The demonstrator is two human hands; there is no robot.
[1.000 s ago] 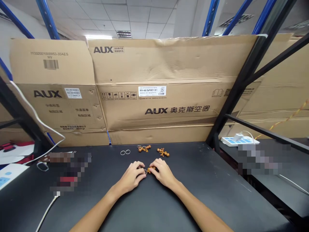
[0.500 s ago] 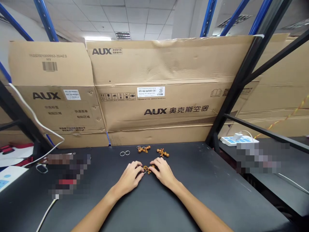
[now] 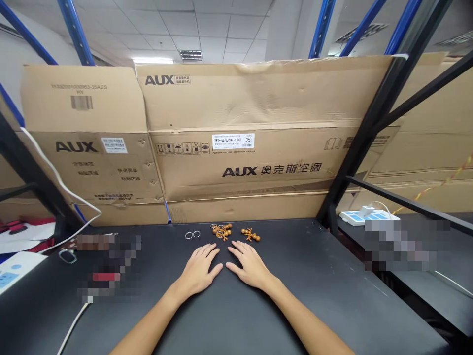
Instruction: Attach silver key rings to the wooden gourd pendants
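Observation:
My left hand (image 3: 200, 268) rests palm-down on the black tabletop, its fingers stretched out and holding nothing. Opposite it, my right hand (image 3: 250, 264) also lies flat with fingers extended, and the thumbs point toward each other with a small gap. Just beyond the left fingertips is a cluster of brown gourd-shaped bead charms (image 3: 222, 232) on cords, with thin metal rings among them. More of these brown bead charms (image 3: 252, 235) lie past my right fingertips. Two bare metal key rings (image 3: 189, 238) sit side by side to the left of the cluster. Neither hand touches any of them.
Cardboard box panels (image 3: 236, 177) stand along the back edge of the black table (image 3: 229, 325). Black rack posts (image 3: 364, 133) rise at both sides. A white cable (image 3: 72, 325) and blurred items lie left; a white power strip (image 3: 354, 218) sits right.
The bead charm that was between my fingers is let go and now lies with the left cluster, farther from me. Both hands have opened and flattened onto the table.

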